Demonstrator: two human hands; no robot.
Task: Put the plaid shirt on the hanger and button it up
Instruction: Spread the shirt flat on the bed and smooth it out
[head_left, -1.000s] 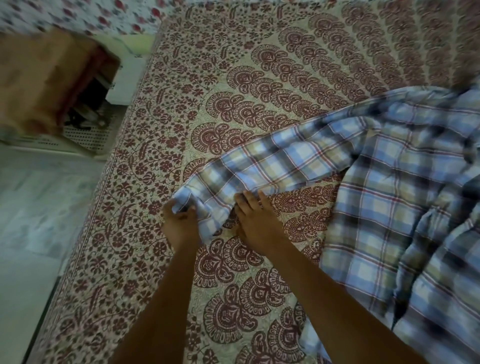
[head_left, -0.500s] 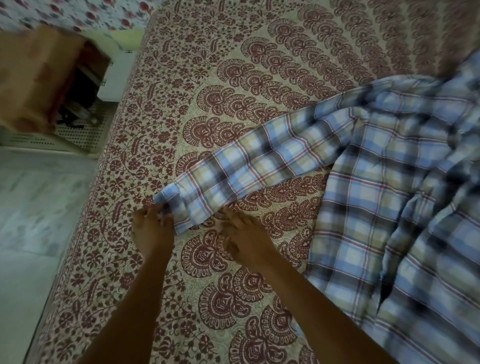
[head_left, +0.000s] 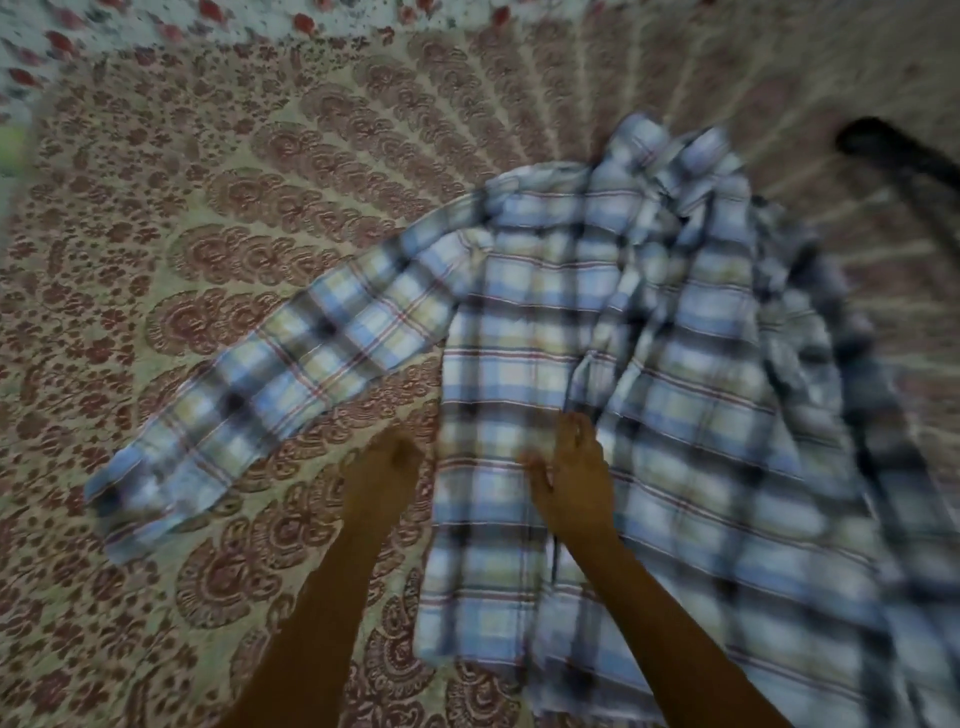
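Observation:
The blue, cream and red plaid shirt (head_left: 524, 322) lies front up on the bed, collar (head_left: 670, 150) away from me. Its one sleeve (head_left: 291, 379) stretches out to the left and ends in the cuff (head_left: 130, 488). My right hand (head_left: 574, 473) rests on the shirt's front, with thumb and fingers pinching the edge of the front panel. My left hand (head_left: 382, 470) hovers over the bedsheet just left of the shirt's side edge, fingers curled, with no cloth in it. A dark curved object (head_left: 883, 150), blurred and possibly the hanger, lies at the far right.
The bed is covered by a cream sheet with a maroon mandala print (head_left: 218, 218). A floral pillow or cover (head_left: 130, 26) runs along the far edge. The whole frame is motion-blurred.
Both hands let go of the sleeve cuff and moved right to the shirt's body. The view swung right, so the floor and box at the left are out of sight.

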